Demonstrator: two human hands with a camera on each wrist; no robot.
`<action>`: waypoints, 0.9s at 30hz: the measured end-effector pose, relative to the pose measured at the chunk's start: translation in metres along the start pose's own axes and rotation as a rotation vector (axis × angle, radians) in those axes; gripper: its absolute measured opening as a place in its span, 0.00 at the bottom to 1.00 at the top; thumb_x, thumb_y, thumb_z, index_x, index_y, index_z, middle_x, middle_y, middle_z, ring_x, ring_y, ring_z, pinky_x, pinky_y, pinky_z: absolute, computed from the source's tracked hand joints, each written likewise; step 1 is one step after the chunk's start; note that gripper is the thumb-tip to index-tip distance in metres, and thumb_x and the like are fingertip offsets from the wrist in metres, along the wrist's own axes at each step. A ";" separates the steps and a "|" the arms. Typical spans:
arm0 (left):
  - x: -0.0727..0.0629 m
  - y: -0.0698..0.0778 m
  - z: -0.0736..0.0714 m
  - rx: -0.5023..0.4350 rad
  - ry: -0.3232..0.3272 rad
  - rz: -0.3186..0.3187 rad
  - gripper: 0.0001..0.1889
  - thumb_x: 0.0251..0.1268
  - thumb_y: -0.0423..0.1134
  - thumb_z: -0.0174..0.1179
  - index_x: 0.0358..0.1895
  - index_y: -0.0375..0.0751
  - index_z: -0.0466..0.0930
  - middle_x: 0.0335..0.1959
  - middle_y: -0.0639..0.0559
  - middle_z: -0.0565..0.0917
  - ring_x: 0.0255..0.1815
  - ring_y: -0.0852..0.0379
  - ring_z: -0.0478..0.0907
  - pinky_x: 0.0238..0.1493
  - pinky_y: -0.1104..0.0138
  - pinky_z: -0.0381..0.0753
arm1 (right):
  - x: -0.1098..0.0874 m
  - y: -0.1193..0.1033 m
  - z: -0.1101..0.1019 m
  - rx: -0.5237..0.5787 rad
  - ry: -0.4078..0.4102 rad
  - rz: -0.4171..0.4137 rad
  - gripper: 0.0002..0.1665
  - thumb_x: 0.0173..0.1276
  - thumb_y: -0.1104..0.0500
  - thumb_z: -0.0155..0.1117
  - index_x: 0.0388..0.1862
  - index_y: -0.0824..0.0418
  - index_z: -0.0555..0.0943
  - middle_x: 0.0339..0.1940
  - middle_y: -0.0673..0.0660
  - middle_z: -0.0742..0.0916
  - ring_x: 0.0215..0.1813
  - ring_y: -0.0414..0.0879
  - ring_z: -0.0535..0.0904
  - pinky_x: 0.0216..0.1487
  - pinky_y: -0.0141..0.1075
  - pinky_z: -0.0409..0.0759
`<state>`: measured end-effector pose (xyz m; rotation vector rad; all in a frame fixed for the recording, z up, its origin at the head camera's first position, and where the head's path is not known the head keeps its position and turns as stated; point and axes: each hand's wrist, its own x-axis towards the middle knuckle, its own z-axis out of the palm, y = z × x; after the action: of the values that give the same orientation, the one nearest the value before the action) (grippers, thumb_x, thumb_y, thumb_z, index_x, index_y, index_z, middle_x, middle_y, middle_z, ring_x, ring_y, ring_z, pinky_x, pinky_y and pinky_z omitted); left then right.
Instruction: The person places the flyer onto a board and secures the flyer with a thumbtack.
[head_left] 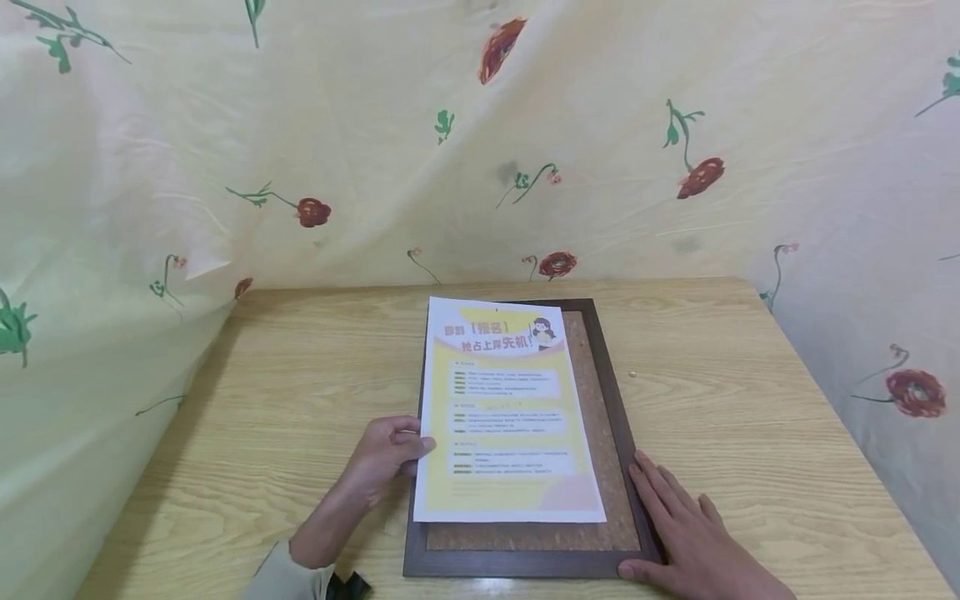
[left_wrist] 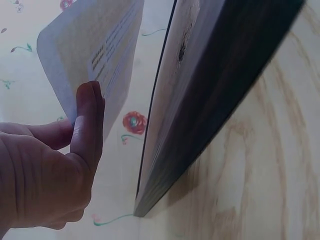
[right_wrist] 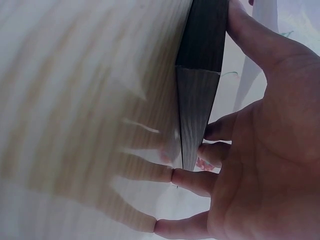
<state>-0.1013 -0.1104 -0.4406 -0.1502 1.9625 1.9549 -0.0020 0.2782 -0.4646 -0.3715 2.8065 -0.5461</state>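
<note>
Here's a framed corkboard [head_left: 592,392], a rectangle of speckled brown cork inside a dark brown, wood-grained frame [head_left: 525,565] with square, mitred corners. Over it, a thin sheet [head_left: 510,417]: white-bordered, printed in yellow and pink, large pinkish characters up top, a small cartoon figure beside them, three pale text boxes below.

Underneath the corkboard, a pale table [head_left: 322,358] with flowing wood grain and a sheen that throws back the right hand's fingers. Beyond the corkboard and down both flanks hangs creased cream cloth [head_left: 375,83], scattered with red flowers and green stems. Just right of the corkboard, one tiny shiny speck [head_left: 632,374], too small to identify.

Now the hands! Left of the corkboard, the left hand [head_left: 386,454] pinches the sheet's left edge, thumb on top, fingers beneath. The sheet covers much of the cork and the left side of the frame; by that grip it's lifted, a clear gap between paper and board. At the corkboard's near right corner, the right hand [head_left: 682,525] lies with fingers extended and spread along the side, thumb against the near edge, touching the frame.
</note>
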 end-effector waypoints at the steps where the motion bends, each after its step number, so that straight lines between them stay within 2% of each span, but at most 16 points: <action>1: 0.000 0.000 0.001 0.002 0.000 -0.001 0.12 0.65 0.24 0.59 0.49 0.20 0.77 0.38 0.34 0.87 0.35 0.48 0.87 0.34 0.63 0.85 | 0.000 0.000 0.000 0.003 -0.001 0.003 0.70 0.52 0.20 0.59 0.80 0.63 0.51 0.81 0.60 0.52 0.75 0.68 0.52 0.53 0.79 0.57; 10: 0.004 0.000 0.010 0.005 -0.001 -0.022 0.11 0.64 0.23 0.59 0.48 0.21 0.78 0.39 0.34 0.87 0.36 0.46 0.87 0.34 0.61 0.86 | 0.001 0.001 0.000 0.009 0.013 0.011 0.71 0.51 0.19 0.58 0.80 0.62 0.51 0.81 0.58 0.53 0.75 0.67 0.53 0.54 0.78 0.57; 17: 0.010 -0.004 0.015 0.000 -0.015 -0.023 0.11 0.63 0.22 0.59 0.47 0.19 0.76 0.37 0.34 0.87 0.32 0.49 0.87 0.33 0.62 0.86 | 0.001 0.000 -0.002 0.021 -0.022 0.030 0.72 0.50 0.18 0.57 0.80 0.63 0.51 0.81 0.60 0.53 0.76 0.67 0.52 0.55 0.79 0.55; 27: 0.014 -0.007 0.020 0.030 -0.048 -0.043 0.12 0.66 0.25 0.59 0.50 0.21 0.77 0.39 0.35 0.87 0.36 0.46 0.87 0.35 0.61 0.86 | 0.001 -0.002 -0.002 0.032 -0.040 0.041 0.73 0.49 0.18 0.57 0.80 0.63 0.51 0.80 0.62 0.53 0.76 0.68 0.51 0.55 0.79 0.54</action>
<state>-0.1078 -0.0887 -0.4515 -0.1349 1.9411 1.8838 -0.0036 0.2771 -0.4624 -0.3142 2.7574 -0.5679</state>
